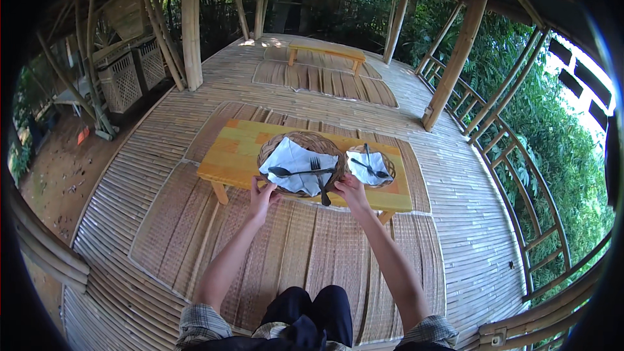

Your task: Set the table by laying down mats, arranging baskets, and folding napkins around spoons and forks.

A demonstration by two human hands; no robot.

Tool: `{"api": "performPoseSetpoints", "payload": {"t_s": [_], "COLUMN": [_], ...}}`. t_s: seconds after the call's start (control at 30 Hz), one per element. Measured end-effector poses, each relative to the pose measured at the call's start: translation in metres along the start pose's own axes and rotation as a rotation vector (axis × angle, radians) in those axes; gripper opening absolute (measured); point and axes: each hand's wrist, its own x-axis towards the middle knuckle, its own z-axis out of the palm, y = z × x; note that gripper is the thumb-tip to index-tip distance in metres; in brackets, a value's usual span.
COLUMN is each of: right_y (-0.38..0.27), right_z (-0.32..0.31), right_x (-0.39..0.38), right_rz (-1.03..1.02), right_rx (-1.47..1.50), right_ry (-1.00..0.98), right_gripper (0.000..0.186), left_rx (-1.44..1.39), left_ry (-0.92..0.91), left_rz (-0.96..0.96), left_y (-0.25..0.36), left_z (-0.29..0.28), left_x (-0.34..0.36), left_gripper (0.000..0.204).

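A round wicker plate (265, 147) is at the front edge of the low yellow wooden table (237, 136). On it lies a white paper napkin (292, 153), with a dark spoon (279, 171) and a dark fork (316, 165) crossed on top. My left hand (261, 199) grips the plate's near left rim, its fingers partly hidden beneath. At the near right rim my right hand (351, 191) holds the same plate, close to the cutlery handles. Just right of it stands a smaller wicker plate (392, 168) with another white napkin (357, 158) and crossed dark cutlery (370, 166).
Woven mats (286, 234) lie under the table on the bamboo floor (481, 221). Farther off, a second low table (325, 50) stands on its own mats. Bamboo posts (461, 45) and a railing (520, 175) border the right side, with greenery beyond.
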Motion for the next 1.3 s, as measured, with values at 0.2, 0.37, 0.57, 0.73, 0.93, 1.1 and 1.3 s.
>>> {"api": "performPoseSetpoints", "payload": {"t_s": [0.2, 0.37, 0.57, 0.73, 0.93, 1.1, 1.3], "right_y": [0.046, 0.069, 0.142, 0.195, 0.233, 0.235, 0.218], "right_z": [-0.009, 0.024, 0.035, 0.032, 0.035, 0.042, 0.025], "right_x": [0.091, 0.163, 0.229, 0.273, 0.299, 0.305, 0.284], "right_rz": [0.033, 0.114, 0.222, 0.320, 0.360, 0.356, 0.339], "right_rx": [0.011, -0.065, -0.092, -0.211, -0.342, -0.269, -0.341], "right_ry": [-0.056, -0.086, -0.017, 0.023, -0.010, -0.005, -0.116], "right_gripper": [0.027, 0.028, 0.036, 0.041, 0.044, 0.048, 0.048], "left_rx": [0.013, -0.046, 0.018, 0.149, 0.168, 0.145, 0.107], "left_ry": [0.102, 0.242, 0.385, 0.461, 0.547, 0.625, 0.540], "left_rz": [0.010, 0.094, 0.078, 0.052, -0.009, -0.015, 0.031], "left_y": [-0.023, -0.028, -0.056, -0.081, -0.097, -0.098, -0.097], "left_z": [-0.017, -0.049, -0.088, -0.115, -0.129, -0.127, -0.118], "left_x": [0.066, 0.126, 0.178, 0.212, 0.230, 0.235, 0.226], "left_gripper": [0.036, 0.033, 0.033, 0.028, 0.030, 0.038, 0.056]}}
